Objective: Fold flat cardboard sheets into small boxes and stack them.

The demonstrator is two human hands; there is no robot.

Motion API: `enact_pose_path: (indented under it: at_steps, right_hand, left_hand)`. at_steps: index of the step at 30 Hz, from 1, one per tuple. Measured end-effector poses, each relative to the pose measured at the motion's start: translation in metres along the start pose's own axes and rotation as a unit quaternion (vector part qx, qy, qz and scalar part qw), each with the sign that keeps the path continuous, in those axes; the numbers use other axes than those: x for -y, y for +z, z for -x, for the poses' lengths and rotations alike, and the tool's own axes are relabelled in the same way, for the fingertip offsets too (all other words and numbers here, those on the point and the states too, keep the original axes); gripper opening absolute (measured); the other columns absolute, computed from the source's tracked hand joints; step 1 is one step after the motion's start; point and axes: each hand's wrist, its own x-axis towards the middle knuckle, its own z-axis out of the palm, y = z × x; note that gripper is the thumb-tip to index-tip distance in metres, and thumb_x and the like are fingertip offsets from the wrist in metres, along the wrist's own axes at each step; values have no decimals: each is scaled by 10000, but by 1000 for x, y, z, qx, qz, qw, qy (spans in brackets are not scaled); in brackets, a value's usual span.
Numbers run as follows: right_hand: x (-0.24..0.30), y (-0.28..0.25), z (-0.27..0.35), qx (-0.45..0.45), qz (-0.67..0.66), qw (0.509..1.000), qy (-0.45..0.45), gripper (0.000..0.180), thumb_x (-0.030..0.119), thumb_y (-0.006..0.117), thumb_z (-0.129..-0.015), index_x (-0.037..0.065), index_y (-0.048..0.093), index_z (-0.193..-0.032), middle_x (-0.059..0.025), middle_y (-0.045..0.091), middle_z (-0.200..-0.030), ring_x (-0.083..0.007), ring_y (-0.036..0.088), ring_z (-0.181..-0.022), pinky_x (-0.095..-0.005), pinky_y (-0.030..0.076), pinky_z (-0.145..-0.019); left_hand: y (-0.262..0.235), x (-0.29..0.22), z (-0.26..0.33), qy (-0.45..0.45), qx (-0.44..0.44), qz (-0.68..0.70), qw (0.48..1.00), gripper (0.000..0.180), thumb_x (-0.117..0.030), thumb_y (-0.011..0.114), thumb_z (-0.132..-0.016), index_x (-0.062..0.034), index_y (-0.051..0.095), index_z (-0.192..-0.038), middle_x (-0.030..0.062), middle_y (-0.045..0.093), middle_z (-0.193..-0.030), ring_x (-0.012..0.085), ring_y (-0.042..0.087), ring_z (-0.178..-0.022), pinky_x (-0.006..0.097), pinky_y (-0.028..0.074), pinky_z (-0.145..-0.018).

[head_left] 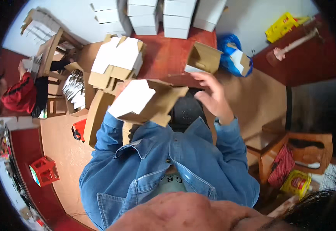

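Right hand (211, 93) is open and empty, beside the white-and-brown carton (134, 96) before the torso (152, 158); left hand (122, 86) lies mostly behind it, closure not discernible; steady, light support likely keeps its flaps (161, 119) uncreased; beyond, an open box (203, 57) stands on the red table (157, 57)

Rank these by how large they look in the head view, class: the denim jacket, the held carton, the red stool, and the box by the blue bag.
1. Denim jacket
2. Held carton
Unranked below these: box and red stool, which look too alike to order.
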Motion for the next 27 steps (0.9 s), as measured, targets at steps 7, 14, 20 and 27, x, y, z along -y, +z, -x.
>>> enact_pose_path:
  at_steps: [7,14,20,27]
  right_hand:
    - [16,-1,11,168,86,981,44,258,156,720,-878,-27,724,-1060,-177,724,-891,-269,705,-783,-358,551,-744]
    - [14,-36,25,94,211,965,126,227,203,625,-895,-9,688,-844,-217,610,-676,-326,619,-586,-416,471,-580]
    - [-1,-22,23,68,233,964,111,278,251,606,-917,7,698,-821,-200,663,-714,-357,665,-649,-431,494,-602]
    - [-8,-32,24,79,92,951,284,339,267,598,-923,-40,695,-818,-236,680,-767,-384,698,-739,-462,531,-686]
  left_hand:
    - [77,77,6,-107,114,13,988,224,-189,639,-1011,-39,693,-1169,24,719,-1004,77,658,-887,244,541,-772]
    - [66,18,2,40,-208,-82,974,161,-81,633,-1010,-26,664,-1158,79,701,-1060,141,646,-978,292,530,-877]
    - [139,-61,8,375,91,-378,841,401,-181,817,-788,-77,693,-1154,102,693,-1160,282,658,-1099,441,496,-996]
    - [167,-41,3,215,175,-597,753,792,-321,788,-773,-162,485,-1487,68,552,-1365,281,430,-1422,462,286,-1196]
